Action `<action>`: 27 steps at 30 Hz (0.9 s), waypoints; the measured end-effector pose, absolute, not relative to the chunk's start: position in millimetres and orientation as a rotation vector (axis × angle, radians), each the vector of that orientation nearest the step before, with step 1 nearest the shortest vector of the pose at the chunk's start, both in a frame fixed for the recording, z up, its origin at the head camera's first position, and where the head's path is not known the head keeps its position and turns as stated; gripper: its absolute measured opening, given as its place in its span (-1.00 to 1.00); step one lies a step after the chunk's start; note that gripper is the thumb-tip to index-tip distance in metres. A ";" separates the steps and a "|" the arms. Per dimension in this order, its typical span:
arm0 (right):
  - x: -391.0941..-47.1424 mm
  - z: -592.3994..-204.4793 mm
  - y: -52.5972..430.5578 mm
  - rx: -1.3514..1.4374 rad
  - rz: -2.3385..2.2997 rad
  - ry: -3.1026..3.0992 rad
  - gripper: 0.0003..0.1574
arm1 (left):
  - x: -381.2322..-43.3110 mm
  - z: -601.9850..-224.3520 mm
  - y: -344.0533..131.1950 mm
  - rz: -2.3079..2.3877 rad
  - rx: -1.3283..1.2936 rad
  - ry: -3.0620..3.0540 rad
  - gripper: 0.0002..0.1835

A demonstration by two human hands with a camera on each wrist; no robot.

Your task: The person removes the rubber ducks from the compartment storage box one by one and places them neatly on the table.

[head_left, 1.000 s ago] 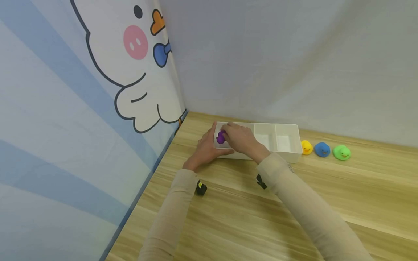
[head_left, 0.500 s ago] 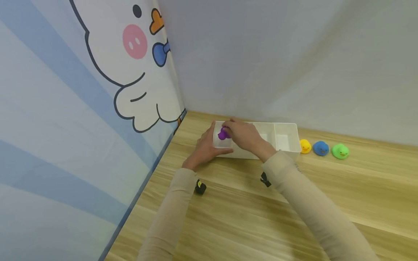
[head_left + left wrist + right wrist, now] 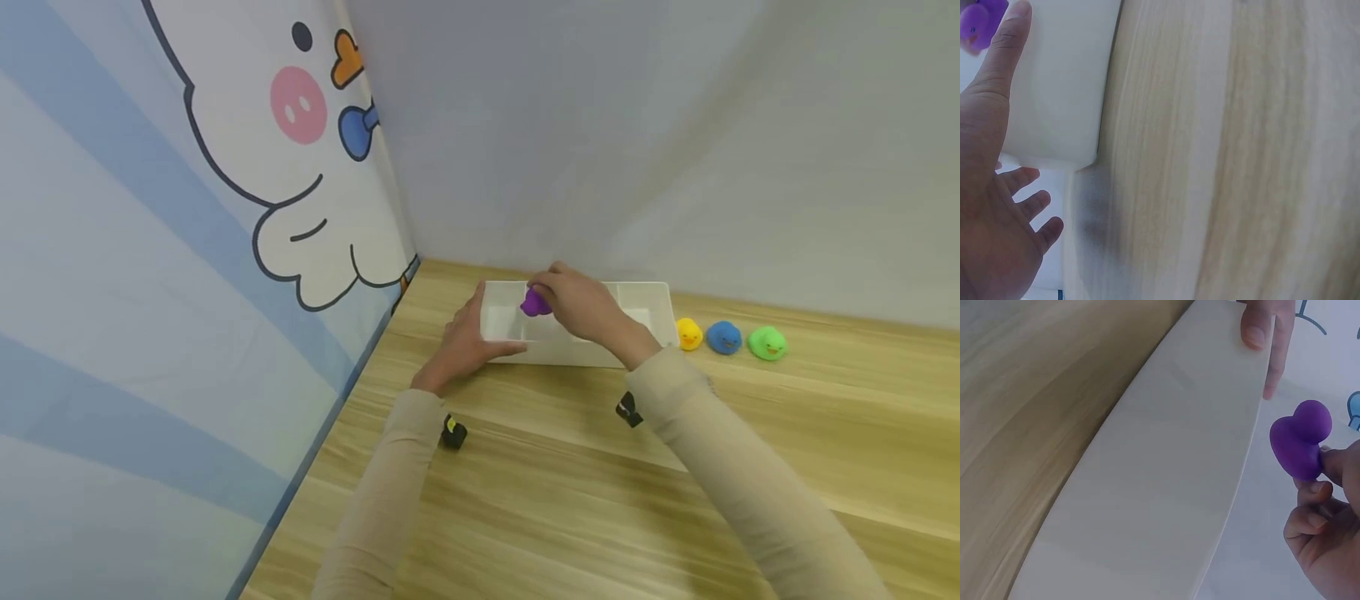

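Note:
A long white divided box [image 3: 570,353] stands near the back of the wooden table. My left hand [image 3: 465,337] spans its left end, the thumb straight along the near wall and the index finger reaching to the far left corner. In the left wrist view the other fingers [image 3: 1035,203] spread loosely past the box's end. My right hand [image 3: 585,304] pinches a purple toy duck [image 3: 534,302] over the box, around the divider right of the leftmost compartment. The right wrist view shows the duck [image 3: 1300,440] at the fingertips, above the box rim.
To the box's right sit a yellow toy duck [image 3: 688,334], a blue one [image 3: 723,337] and a green one [image 3: 767,342] in a row. A cartoon-printed cloth [image 3: 300,208] borders the table's left edge, and a plain pale cloth [image 3: 600,142] hangs behind.
My right hand has carried the purple duck rightward and away from the leftmost compartment. My left hand has stayed at the box's left end. The head view has shifted slightly.

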State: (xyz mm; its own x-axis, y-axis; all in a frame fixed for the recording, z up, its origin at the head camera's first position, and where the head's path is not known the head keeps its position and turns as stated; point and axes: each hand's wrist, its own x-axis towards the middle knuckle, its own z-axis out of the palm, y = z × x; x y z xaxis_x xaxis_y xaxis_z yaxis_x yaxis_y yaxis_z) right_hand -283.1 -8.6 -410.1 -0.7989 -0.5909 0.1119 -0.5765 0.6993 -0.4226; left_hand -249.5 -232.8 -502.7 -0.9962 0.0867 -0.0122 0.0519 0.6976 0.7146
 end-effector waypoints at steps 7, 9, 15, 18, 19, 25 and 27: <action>-282.7 -410.5 12.0 -0.995 -0.704 2.866 -0.62 | -248.9 -501.2 -232.5 1.183 0.099 2.851 0.45; -282.5 -411.4 17.2 -1.009 -0.702 2.868 -0.63 | -247.9 -499.9 -232.6 1.184 0.096 2.851 0.44; -281.8 -412.6 31.1 -1.048 -0.697 2.856 -0.65 | -244.7 -497.8 -232.5 1.214 0.088 2.824 0.44; -281.1 -411.9 38.0 -1.065 -0.704 2.856 -0.65 | -244.8 -498.6 -232.2 1.225 0.094 2.817 0.45; -280.5 -411.0 40.4 -1.072 -0.711 2.853 -0.65 | -245.1 -499.1 -232.2 1.222 0.096 2.818 0.45; -280.4 -409.2 54.3 -1.062 -0.763 2.839 -0.65 | -246.6 -501.4 -233.0 1.214 0.108 2.824 0.45; -281.8 -409.9 59.3 -1.049 -0.779 2.839 -0.67 | -246.4 -501.5 -233.8 1.214 0.113 2.824 0.44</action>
State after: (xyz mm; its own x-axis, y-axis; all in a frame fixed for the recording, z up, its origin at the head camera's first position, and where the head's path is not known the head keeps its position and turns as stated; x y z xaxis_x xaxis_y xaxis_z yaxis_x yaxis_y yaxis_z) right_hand -281.8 59.3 -409.9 -0.7746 -0.6138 0.1523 -0.6057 0.6505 -0.4582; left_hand -246.4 -233.8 -501.5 -0.9951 0.0935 -0.0315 0.0415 0.6859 0.7265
